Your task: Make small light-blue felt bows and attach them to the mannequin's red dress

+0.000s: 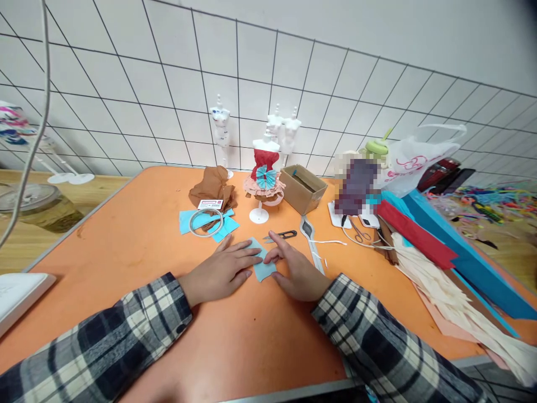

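A small piece of light blue paper (pixel 263 267) lies on the orange table (pixel 126 246). My left hand (pixel 222 270) rests flat on its left side, fingers stretched out. My right hand (pixel 293 270) presses on its right side with the fingers together, the index finger pointing away. Small black thread snips (pixel 282 235) lie just beyond my right fingertips. Further back stands a small white mannequin (pixel 263 179) dressed in a red top and a pink and blue paper skirt.
Blue paper pieces with a roll of tape (pixel 206 221) and brown crumpled paper (pixel 213 187) lie at the back left. A cardboard box (pixel 302 188), scissors (pixel 357 230), red, blue and cream paper sheets (pixel 423 246) and a plastic bag (pixel 415 154) fill the right.
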Demonstrator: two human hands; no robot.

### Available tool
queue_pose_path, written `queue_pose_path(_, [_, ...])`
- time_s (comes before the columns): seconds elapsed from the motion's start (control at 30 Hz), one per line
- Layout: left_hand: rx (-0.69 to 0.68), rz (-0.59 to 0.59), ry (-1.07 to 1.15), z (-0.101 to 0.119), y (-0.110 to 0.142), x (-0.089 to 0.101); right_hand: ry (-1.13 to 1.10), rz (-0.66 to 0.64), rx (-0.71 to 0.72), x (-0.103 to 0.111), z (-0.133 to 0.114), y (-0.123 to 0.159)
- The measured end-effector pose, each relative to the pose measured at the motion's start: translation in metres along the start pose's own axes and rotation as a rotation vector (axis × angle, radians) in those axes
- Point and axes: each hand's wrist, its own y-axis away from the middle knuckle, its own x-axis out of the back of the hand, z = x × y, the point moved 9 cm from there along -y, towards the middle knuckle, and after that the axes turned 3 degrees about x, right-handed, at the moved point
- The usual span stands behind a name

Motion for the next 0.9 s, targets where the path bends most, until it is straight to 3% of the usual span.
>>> queue_pose_path(0.17, [-0.023,0.091,0.037,-0.003,-0.003,0.012,0.036,-0.050,-0.017,-0.011,0.006,0.000])
queue_pose_path(0.3, [0.084,0.220,0.045,0.003,0.000,0.025,0.064,-0.024,-0.064,-0.011,0.011,0.000])
queue_pose_path(0.5, [0.068,0.108,-0.044,0.033,-0.003,0.009,0.076,-0.003,-0.055,-0.011,0.006,0.001])
queue_pose_path(0.63, [0.074,0.105,-0.081,0.032,-0.005,0.007,0.047,0.038,-0.047,-0.012,-0.001,0.000])
queue_pose_path(0.9, [0.124,0.100,-0.074,0.023,-0.006,0.002,0.058,0.060,-0.160,-0.017,0.011,-0.002])
